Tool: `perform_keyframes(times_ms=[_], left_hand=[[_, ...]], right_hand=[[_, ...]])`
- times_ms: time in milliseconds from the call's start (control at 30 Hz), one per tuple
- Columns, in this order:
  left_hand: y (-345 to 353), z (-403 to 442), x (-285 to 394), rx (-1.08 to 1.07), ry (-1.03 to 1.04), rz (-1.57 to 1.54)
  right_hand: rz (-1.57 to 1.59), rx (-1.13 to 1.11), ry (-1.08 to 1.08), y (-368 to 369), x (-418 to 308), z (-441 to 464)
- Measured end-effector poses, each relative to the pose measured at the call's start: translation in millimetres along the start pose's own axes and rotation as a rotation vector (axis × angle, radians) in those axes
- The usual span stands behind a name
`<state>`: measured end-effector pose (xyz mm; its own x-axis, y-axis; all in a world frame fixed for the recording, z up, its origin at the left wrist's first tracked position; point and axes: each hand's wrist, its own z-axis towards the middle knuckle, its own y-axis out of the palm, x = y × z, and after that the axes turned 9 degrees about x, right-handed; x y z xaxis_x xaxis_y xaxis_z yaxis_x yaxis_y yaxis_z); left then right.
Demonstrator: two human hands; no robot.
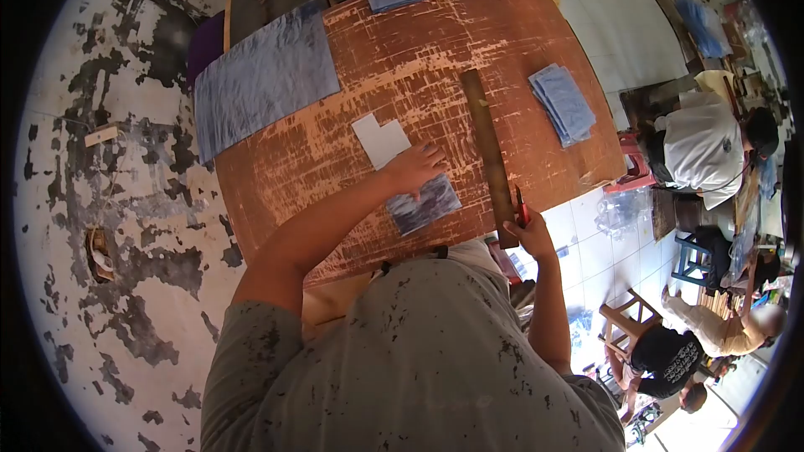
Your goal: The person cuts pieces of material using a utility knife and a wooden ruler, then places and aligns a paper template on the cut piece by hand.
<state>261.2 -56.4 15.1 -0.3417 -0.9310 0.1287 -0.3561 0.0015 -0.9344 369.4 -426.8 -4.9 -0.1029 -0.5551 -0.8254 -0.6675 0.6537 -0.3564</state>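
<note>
left hand [416, 169] is resting spread over a blue piece [425, 209] at six o'clock on the desk [528, 29]
right hand [534, 237] is holding a red tool [523, 215] at five o'clock, thumb touching a brown strip [486, 142]

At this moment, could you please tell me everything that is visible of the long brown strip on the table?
The long brown strip is narrow, flat and straight-edged, with a dull, worn surface; whether it is wood or metal, I cannot tell. It lies lengthwise away from the person on the scratched reddish-brown tabletop, its far end slanting left, with stacked blue pieces to its right. The right hand, which also holds a red tool, is at its near end.
</note>
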Motion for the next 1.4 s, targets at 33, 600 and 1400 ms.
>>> perform_keyframes(times_ms=[33,600,1400], left_hand=[[-4.9,2.4,-0.6,-0.007,0.007,0.004],[-4.4,-16.7,-15.2,-0.041,-0.061,-0.092],[121.2,-90.5,68.8,0.798,-1.174,-1.592]], right_hand=[[0.009,0.004,0.004,-0.6,1.7,1.6],[-0.321,0.328,-0.250,16.5,-6.8,65.1],[0.172,0.033,0.022,138.5,-23.6,45.5]])
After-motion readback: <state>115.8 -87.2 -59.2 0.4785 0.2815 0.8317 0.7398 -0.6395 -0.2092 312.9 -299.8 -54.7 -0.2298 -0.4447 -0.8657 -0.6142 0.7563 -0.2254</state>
